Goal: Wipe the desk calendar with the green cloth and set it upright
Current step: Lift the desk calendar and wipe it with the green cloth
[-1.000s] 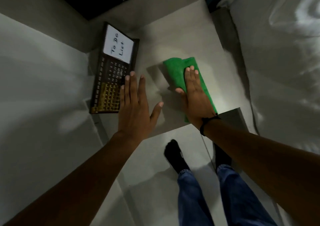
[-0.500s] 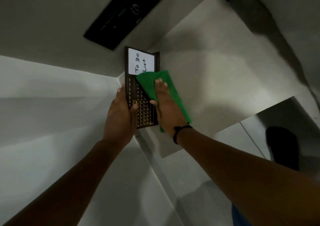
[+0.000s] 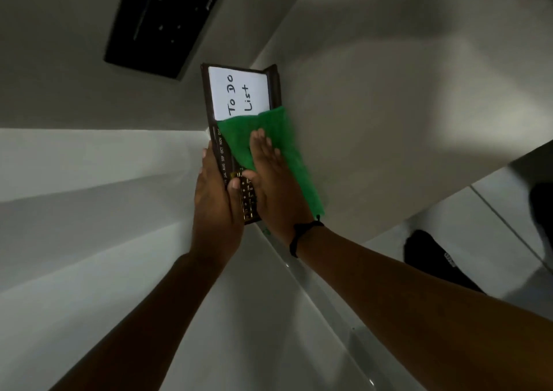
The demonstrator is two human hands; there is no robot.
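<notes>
The desk calendar is a dark brown board with a white "To Do List" card at its far end and month names along its left edge. It lies at the left edge of the pale table. My left hand grips its near left edge, thumb over the face. The green cloth covers the calendar's middle and right side. My right hand presses flat on the cloth, fingers together and pointing away from me.
A black flat device hangs on the wall beyond the calendar. A white wall or panel runs close along the left. Below the table's near edge, a foot in a black sock stands on the tiled floor.
A second ago the cloth lay on the table under my right hand, my left hand open beside the calendar. Since then my left hand has gripped the calendar and the cloth has moved onto its face.
</notes>
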